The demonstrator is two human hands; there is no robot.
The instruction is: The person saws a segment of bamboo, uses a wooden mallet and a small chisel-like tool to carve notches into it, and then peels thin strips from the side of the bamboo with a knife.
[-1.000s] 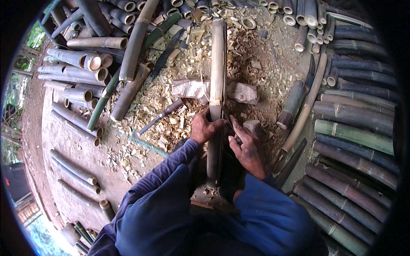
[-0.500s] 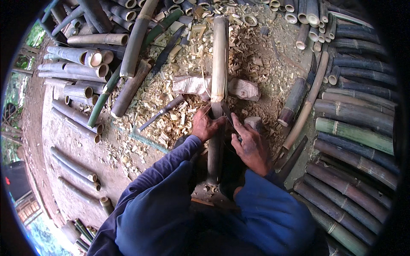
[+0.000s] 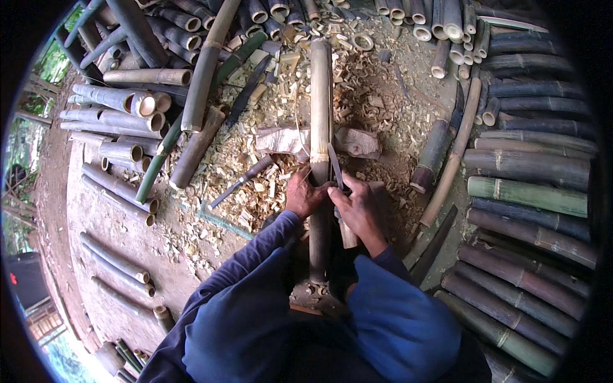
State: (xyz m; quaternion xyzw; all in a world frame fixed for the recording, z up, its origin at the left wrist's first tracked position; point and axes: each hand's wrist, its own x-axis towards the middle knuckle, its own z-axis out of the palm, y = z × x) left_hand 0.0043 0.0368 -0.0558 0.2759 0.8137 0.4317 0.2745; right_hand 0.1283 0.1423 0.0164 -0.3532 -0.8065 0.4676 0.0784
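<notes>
A long bamboo pole (image 3: pixel 319 96), pale above and dark below, runs upright through the middle, resting across a rough-hewn wooden block (image 3: pixel 281 142). My left hand (image 3: pixel 305 193) is closed around its left side, thumb over the front. Closed on a knife (image 3: pixel 335 165), my right hand (image 3: pixel 359 203) is at the pole's right side, its thumb meeting the left thumb. The blade points up along the pole's edge, and a pale wooden handle end shows below the fist. A thin strip curls beside the pole above my left hand.
Shavings (image 3: pixel 262 185) cover the ground around the block. A chisel-like tool (image 3: pixel 242 180) lies left of my hands, and a dark blade (image 3: pixel 437 246) to the right. Bamboo lengths (image 3: pixel 530 195) line the right side; more bamboo (image 3: pixel 115 121) is stacked at the left and back.
My right hand has moved left and turned, its thumb now against my left thumb. The blade points more upward, and the handle end has come into view. The pole appears slightly lower.
</notes>
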